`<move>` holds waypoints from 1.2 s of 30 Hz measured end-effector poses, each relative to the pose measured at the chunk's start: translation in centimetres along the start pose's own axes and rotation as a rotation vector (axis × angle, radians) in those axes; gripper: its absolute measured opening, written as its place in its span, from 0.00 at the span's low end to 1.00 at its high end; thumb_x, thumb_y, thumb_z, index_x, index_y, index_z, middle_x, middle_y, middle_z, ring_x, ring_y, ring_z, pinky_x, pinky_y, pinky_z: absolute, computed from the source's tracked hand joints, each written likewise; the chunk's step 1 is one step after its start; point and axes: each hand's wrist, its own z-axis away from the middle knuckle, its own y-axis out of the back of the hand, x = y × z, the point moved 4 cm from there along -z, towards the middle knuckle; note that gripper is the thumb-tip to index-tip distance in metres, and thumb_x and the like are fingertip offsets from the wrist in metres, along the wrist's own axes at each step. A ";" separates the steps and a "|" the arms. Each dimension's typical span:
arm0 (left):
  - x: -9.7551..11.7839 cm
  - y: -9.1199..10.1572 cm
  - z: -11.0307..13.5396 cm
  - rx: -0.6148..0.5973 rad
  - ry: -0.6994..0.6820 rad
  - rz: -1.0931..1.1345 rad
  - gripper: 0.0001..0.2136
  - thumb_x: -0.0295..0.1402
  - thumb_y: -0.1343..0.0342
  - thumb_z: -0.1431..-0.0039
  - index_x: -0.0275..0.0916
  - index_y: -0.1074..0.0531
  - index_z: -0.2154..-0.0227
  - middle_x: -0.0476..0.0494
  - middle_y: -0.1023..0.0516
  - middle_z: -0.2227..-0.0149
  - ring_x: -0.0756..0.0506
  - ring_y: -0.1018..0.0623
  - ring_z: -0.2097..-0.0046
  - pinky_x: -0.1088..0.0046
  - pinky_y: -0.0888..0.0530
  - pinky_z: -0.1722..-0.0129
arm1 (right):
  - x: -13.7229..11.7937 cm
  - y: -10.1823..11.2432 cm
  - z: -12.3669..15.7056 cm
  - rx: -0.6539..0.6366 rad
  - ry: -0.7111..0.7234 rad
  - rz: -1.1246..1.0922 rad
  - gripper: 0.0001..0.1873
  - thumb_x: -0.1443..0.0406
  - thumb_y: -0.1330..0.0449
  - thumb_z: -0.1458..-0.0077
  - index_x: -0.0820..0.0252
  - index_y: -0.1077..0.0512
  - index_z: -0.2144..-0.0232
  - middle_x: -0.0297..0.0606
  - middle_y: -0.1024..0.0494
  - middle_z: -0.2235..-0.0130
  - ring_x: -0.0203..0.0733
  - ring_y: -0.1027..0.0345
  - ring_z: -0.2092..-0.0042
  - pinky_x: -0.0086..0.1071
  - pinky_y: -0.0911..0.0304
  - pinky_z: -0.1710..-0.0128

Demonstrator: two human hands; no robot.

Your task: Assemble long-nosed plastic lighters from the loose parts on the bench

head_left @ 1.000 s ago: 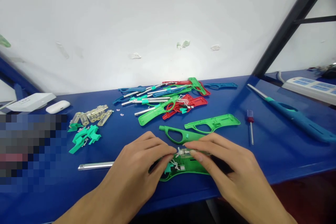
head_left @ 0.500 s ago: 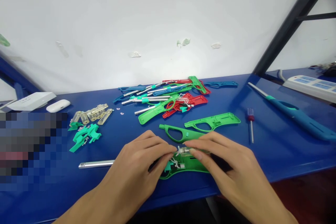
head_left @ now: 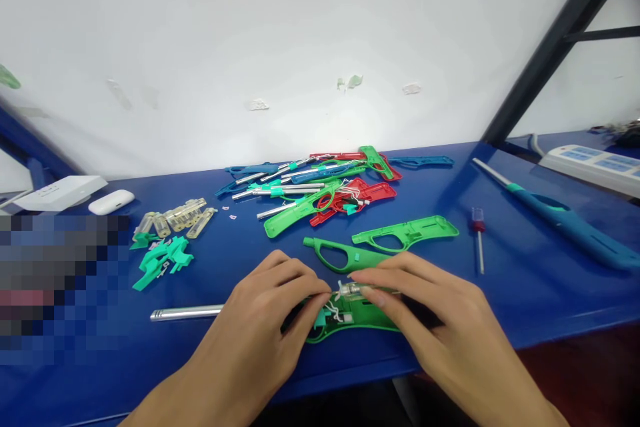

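Observation:
Between thumb and fingers, my right hand (head_left: 445, 310) pinches a small clear fuel tank (head_left: 354, 289) with a pale nozzle at its left end. Just left of that nozzle, the fingertips of my left hand (head_left: 270, 310) are pressed together; what they pinch, if anything, is too small to make out. Below both hands lies an open green lighter shell (head_left: 365, 321), partly covered by them, with white wires (head_left: 333, 313) and a teal trigger (head_left: 320, 317) inside. A metal lighter tube (head_left: 186, 313) sticks out to the left from under my left hand.
Green shell halves (head_left: 407, 233) lie just beyond my hands, before a pile of lighter parts (head_left: 325, 190). Clear tanks (head_left: 184, 215) and teal triggers (head_left: 161, 259) are at left. On the right are a screwdriver (head_left: 479, 230), a blue lighter (head_left: 565, 217) and a power strip (head_left: 590, 165).
The fingertips of my left hand have shifted slightly left, a little away from the tank's nozzle. My right hand and the fuel tank stay nearly where they were.

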 end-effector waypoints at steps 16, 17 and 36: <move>0.5 -1.0 1.2 -0.006 -0.074 -0.177 0.07 0.23 0.51 0.26 0.40 0.30 0.57 0.46 0.23 0.60 0.43 0.25 0.61 0.63 0.27 0.59 | -0.5 0.2 0.0 0.046 0.102 0.024 0.14 0.73 0.38 0.33 0.51 0.17 0.53 0.31 0.18 0.58 0.32 0.22 0.59 0.19 0.29 0.59; 0.5 -1.0 1.2 -0.003 -0.077 -0.181 0.07 0.23 0.51 0.26 0.40 0.30 0.57 0.46 0.23 0.60 0.43 0.25 0.61 0.63 0.27 0.59 | -0.5 0.2 0.0 0.050 0.107 0.026 0.14 0.73 0.38 0.34 0.51 0.17 0.53 0.32 0.18 0.59 0.32 0.22 0.60 0.19 0.29 0.60; 1.1 -0.7 1.0 0.010 -0.092 -0.177 0.09 0.21 0.51 0.28 0.37 0.26 0.61 0.44 0.22 0.64 0.43 0.24 0.63 0.63 0.25 0.62 | -0.8 0.1 0.2 0.053 0.142 0.060 0.18 0.76 0.40 0.36 0.53 0.17 0.53 0.34 0.18 0.59 0.32 0.22 0.61 0.19 0.27 0.61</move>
